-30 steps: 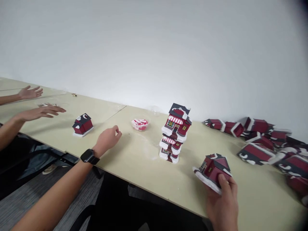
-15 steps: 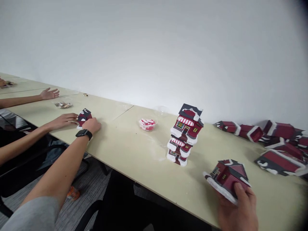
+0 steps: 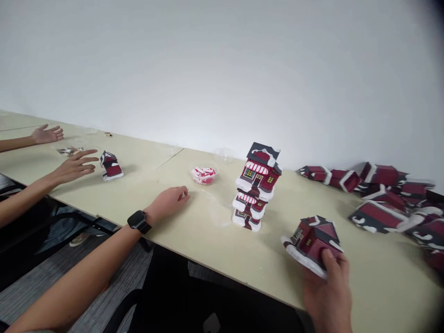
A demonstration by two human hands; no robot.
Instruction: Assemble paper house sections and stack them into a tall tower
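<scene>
My right hand (image 3: 328, 289) grips a small dark-red model house (image 3: 314, 245) with a grey roof and snowy white base, held tilted above the table's front edge. My left hand (image 3: 169, 201), below a black wristwatch (image 3: 138, 222), is over the table with its fingers curled together; what they hold, if anything, is hidden. Ahead of it lies a clear bowl (image 3: 204, 175) with red-and-white striped pieces. Between my hands several model houses stand stacked in a tower (image 3: 255, 185). Another small house (image 3: 111, 165) stands upright on the table to the left, near a co-worker's spread hand.
Several more red model houses (image 3: 381, 199) lie piled on their sides at the right, by the wall. A co-worker's hand (image 3: 78, 166) reaches over the table; another person's hand (image 3: 47, 134) lies palm up farther left. A clear bowl of small pieces (image 3: 69, 151) is near them.
My left hand has let go of the small house on the left and moved right, toward the striped pieces. The co-worker's hand has come away from that house. My right hand still holds its house.
</scene>
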